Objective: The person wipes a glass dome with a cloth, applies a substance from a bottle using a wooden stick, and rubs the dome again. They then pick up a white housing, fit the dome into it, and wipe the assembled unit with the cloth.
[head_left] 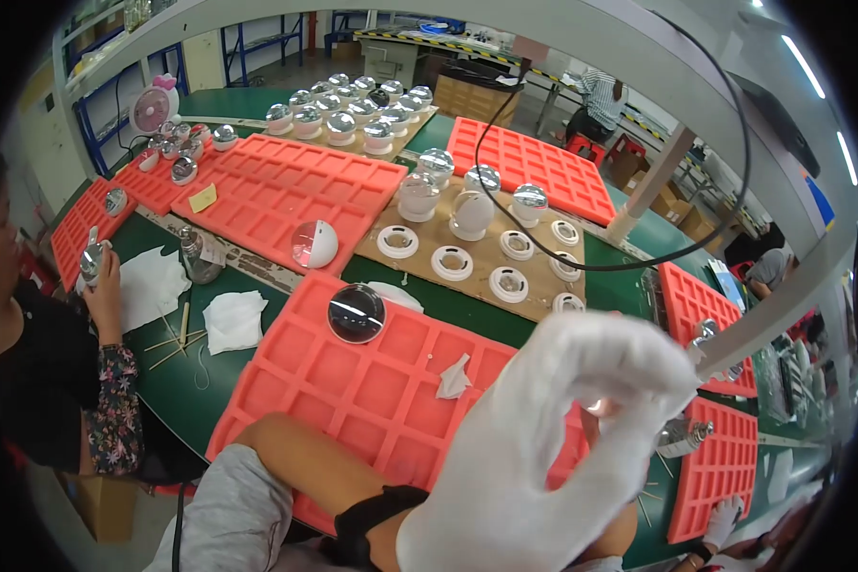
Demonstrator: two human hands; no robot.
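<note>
My left hand [510, 458], in a white glove with a black band at the wrist, is raised close to the camera, its fingers curled round into a loop. Whatever it grips is hidden. Through the loop, bare fingers of my right hand [593, 427] show beside a small shiny spot; the glove covers the rest. Beneath both hands lies a red compartment tray [367, 377]. A dark glossy dome [357, 313] sits at its far left corner, and a crumpled white wipe [455, 377] rests nearer the glove.
Mirrored balls on white bases [472, 212] and white rings [451, 262] stand on cardboard. A half-white ball [315, 245] lies on another red tray [276, 191]. Clear bottles [200, 255], cloths [234, 321] and sticks flank my tray. Co-workers sit left and right; a black cable [629, 265] hangs ahead.
</note>
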